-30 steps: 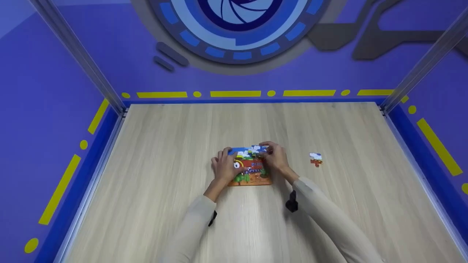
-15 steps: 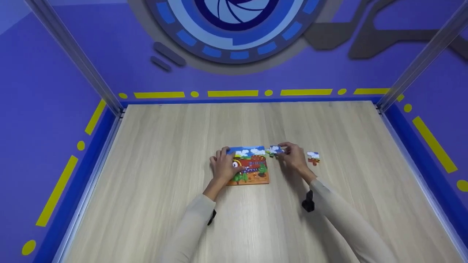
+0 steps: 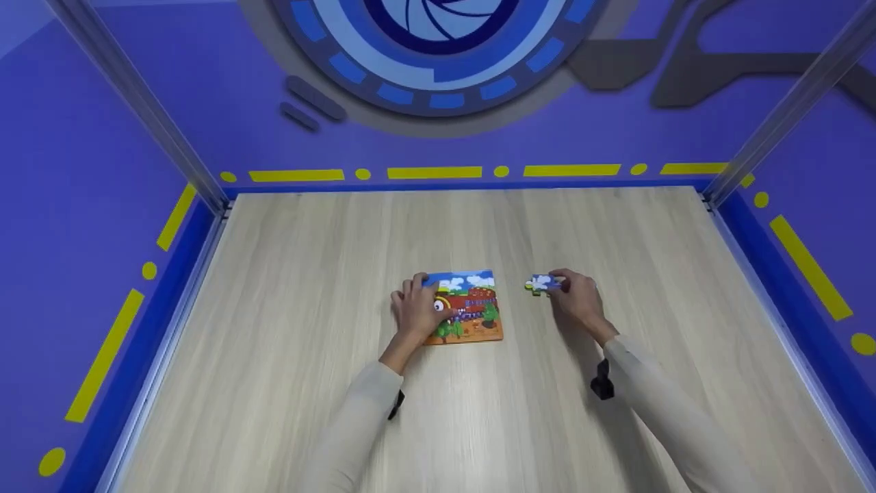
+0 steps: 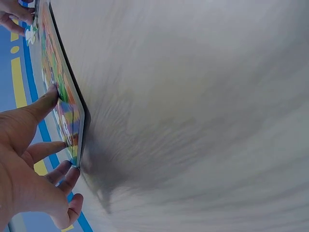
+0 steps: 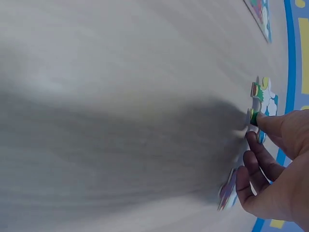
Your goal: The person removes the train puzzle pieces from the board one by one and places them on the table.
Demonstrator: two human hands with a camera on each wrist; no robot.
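Observation:
A square jigsaw puzzle [image 3: 475, 325] with a red cartoon creature, trees and a cloudy sky lies flat on the table. My left hand [image 3: 414, 311] holds it at its left side, the thumb on the picture and fingertips at the edge, as the left wrist view [image 4: 29, 169] shows. To the right of the puzzle, my right hand [image 3: 582, 301] pinches a loose jigsaw piece [image 3: 540, 282] with clouds and green on it, apart from the puzzle. Under that hand's fingers, the right wrist view shows another jigsaw piece [image 5: 227, 191], which the hand hides in the head view.
The pale wooden table [image 3: 328, 260] spreads around both hands. Blue-purple walls [image 3: 424, 154] with yellow dashes stand along its back and sides, with metal posts [image 3: 171, 130] at the corners.
My right hand has lifted the cloud piece off the puzzle's top right and moved it rightward over the other loose piece, now covered. My left hand stays on the puzzle.

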